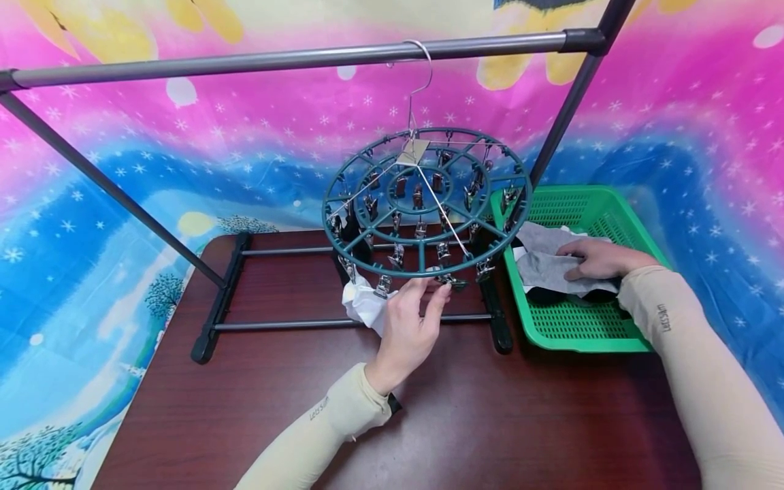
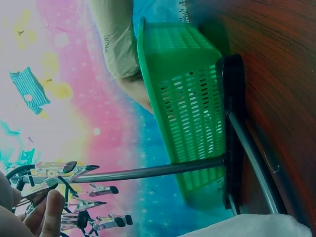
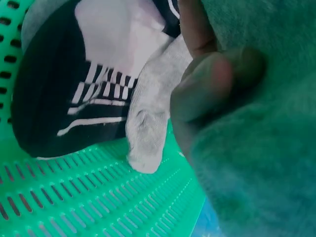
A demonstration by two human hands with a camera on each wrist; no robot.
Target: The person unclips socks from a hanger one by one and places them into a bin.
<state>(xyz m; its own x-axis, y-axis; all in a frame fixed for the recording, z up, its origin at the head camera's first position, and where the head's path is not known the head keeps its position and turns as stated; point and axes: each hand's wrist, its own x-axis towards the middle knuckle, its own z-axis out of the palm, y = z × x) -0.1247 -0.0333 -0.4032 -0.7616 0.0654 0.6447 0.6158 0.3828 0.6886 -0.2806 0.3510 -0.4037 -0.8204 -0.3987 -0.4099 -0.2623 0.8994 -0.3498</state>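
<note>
A round green clip hanger (image 1: 422,273) with several metal clips hangs by its hook from the rack's top bar. At its near rim my left hand (image 1: 407,327) pinches a metal clip (image 1: 452,280) between thumb and index finger; the same clip (image 2: 39,192) shows in the left wrist view. A white sock (image 1: 364,303) hangs from the hanger beside that hand. Over in the green basket (image 1: 576,344), my right hand (image 1: 603,258) grips a grey sock (image 1: 539,248) in the pile. Black-and-white cloth (image 3: 54,94) and a light grey sock (image 3: 148,123) lie near its fingers.
The rack's top bar (image 1: 275,60) spans above the hanger, and its black foot (image 1: 499,320) stands close to the basket. Low crossbars (image 1: 269,326) run just above the brown table (image 1: 490,408). Black cloth (image 1: 355,241) hangs at the hanger's left side.
</note>
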